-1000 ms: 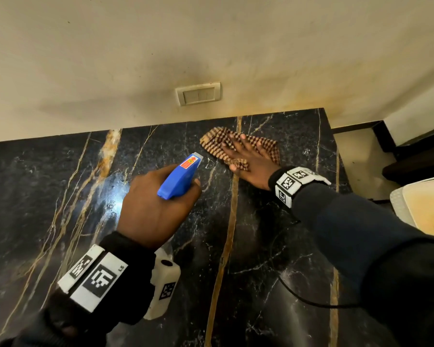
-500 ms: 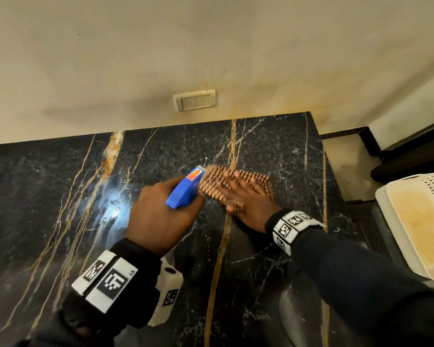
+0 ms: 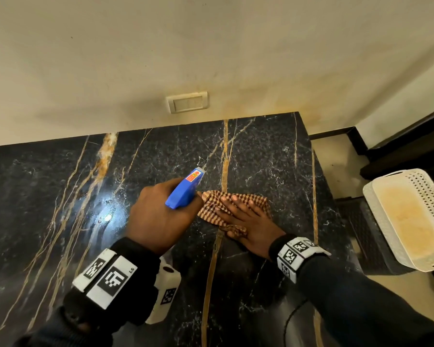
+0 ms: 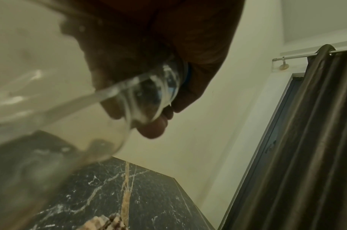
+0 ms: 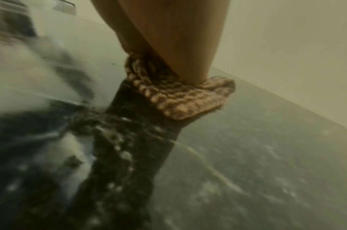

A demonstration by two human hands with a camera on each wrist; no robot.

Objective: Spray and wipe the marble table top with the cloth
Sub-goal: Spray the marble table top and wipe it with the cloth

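Note:
A black marble table top [image 3: 261,159] with gold and white veins fills the lower head view. My left hand [image 3: 158,219] grips a spray bottle with a blue trigger head [image 3: 184,189], held above the table, nozzle pointing toward the wall. In the left wrist view its clear body [image 4: 50,101] is close and blurred, with fingers curled round the neck. My right hand [image 3: 246,221] lies flat, fingers straight, pressing a brown checked cloth [image 3: 211,204] onto the marble just right of the nozzle. The right wrist view shows the cloth [image 5: 184,96] bunched under the palm, and wet droplets nearby.
A cream wall with a switch plate [image 3: 187,104] stands behind the table. The table's right edge [image 3: 316,196] drops to the floor, where a white perforated basket [image 3: 411,221] sits. A dark curtain [image 4: 306,140] hangs to the right. A thin cable [image 3: 290,319] lies near my right sleeve.
My right hand has dragged the cloth from near the wall back toward me, over the marble. The left hand and its spray bottle have barely moved.

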